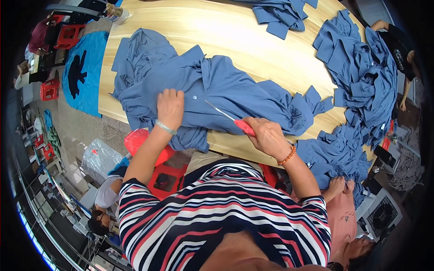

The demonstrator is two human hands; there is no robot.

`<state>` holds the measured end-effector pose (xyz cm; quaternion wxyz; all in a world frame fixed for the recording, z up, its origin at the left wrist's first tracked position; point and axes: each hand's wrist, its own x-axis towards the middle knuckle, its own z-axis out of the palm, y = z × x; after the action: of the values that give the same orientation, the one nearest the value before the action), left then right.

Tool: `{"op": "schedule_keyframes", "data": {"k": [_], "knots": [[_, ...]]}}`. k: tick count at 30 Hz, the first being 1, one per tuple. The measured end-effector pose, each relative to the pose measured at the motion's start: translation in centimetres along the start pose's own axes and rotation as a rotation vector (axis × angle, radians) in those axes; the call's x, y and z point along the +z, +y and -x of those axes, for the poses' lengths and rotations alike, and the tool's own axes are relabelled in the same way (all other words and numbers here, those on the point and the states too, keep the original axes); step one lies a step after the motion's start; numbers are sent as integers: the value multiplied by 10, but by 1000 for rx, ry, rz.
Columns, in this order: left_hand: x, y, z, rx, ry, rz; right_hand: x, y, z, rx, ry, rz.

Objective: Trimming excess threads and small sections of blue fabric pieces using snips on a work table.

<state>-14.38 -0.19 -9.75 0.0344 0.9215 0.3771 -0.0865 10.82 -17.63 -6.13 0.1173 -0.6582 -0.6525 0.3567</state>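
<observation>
A heap of blue-grey garments [226, 83] lies in loose folds on the wooden table before me. My left hand [171, 107] rests on it with fingers curled into the cloth. Just to the right of those fingers a small white button [195, 97] shows on the fabric. In my right hand [268, 137] is a pair of red-handled scissors [244, 126], the thin metal blades slanting up and left over the cloth. Their tip stops a little right of the button, above the garment. The finger loops are partly hidden by my hand.
More blue garments are piled along the table's right side [357, 72], near right [334, 156] and far edge [280, 18]. A jar [116, 14] stands at the far left corner. A person in pink [339, 210] works close on my right. Red stools [165, 180] stand below the table edge.
</observation>
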Motion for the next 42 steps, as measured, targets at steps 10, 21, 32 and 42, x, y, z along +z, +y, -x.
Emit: {"op": "schedule_keyframes", "data": {"k": [10,21,32,42], "knots": [[54,44,-67,-888,-191,1855,-6,8,5,97,123,-6],[76,31,-59,-866,-110,2179,-6,-4,-7,133,31,40],[69,17,-109,-849,-73,2089,-15,-10,-27,211,112,15],[48,5,-50,-582,-77,1487,-6,-9,-26,58,9,-14]]}}
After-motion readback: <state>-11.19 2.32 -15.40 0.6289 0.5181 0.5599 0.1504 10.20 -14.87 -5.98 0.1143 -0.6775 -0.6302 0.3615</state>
